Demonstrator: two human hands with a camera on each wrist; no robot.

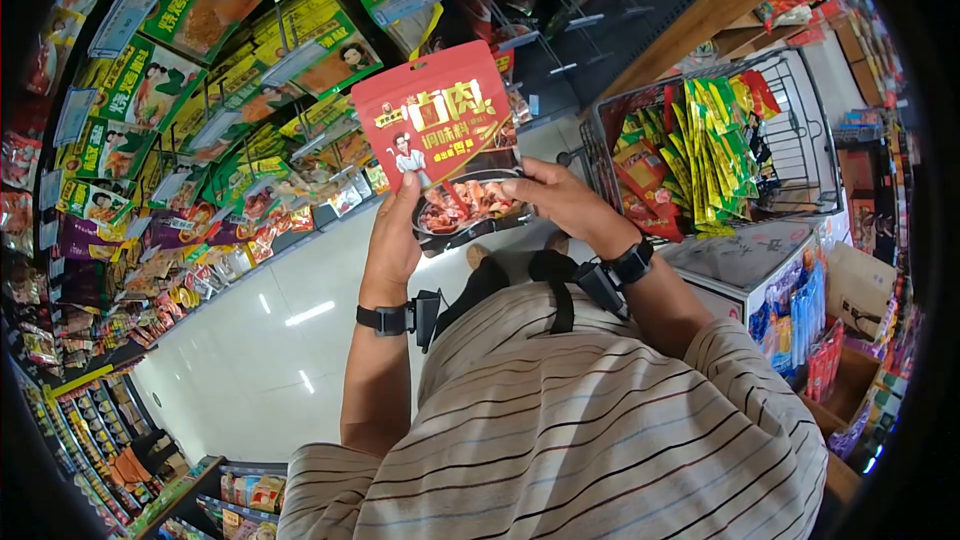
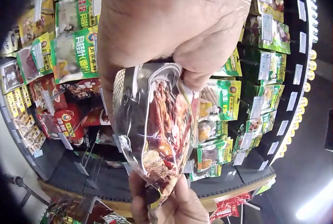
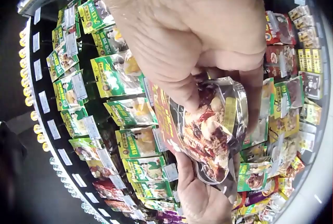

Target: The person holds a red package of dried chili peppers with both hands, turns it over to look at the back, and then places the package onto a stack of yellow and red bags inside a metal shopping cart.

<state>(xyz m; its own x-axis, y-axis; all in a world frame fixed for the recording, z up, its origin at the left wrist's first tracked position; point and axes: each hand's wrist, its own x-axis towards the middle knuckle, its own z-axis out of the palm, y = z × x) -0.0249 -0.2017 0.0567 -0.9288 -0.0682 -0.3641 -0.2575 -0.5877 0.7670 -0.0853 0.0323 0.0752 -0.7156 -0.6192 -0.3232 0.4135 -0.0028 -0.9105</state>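
Observation:
A red seasoning pouch [image 1: 440,130], printed with a cook figure and a bowl of meat, is held up in front of the body. My left hand [image 1: 393,238] grips its lower left edge, thumb on the front face. At the lower right edge, my right hand [image 1: 573,202] pinches it, thumb on the printed bowl and fingers behind. In the left wrist view the pouch's bottom [image 2: 156,125] shows between both hands. The right wrist view shows the right thumb lying on the pouch's meat picture [image 3: 210,130], with the left hand [image 3: 203,195] on the opposite side.
Hanging seasoning packets [image 1: 165,90] fill the shelf rack in front and to the left. A wire shopping cart [image 1: 815,155] at the right holds many yellow-green packets [image 1: 705,155]. Beside it stands a white-topped box [image 1: 740,255]. Pale floor tiles [image 1: 230,350] lie below.

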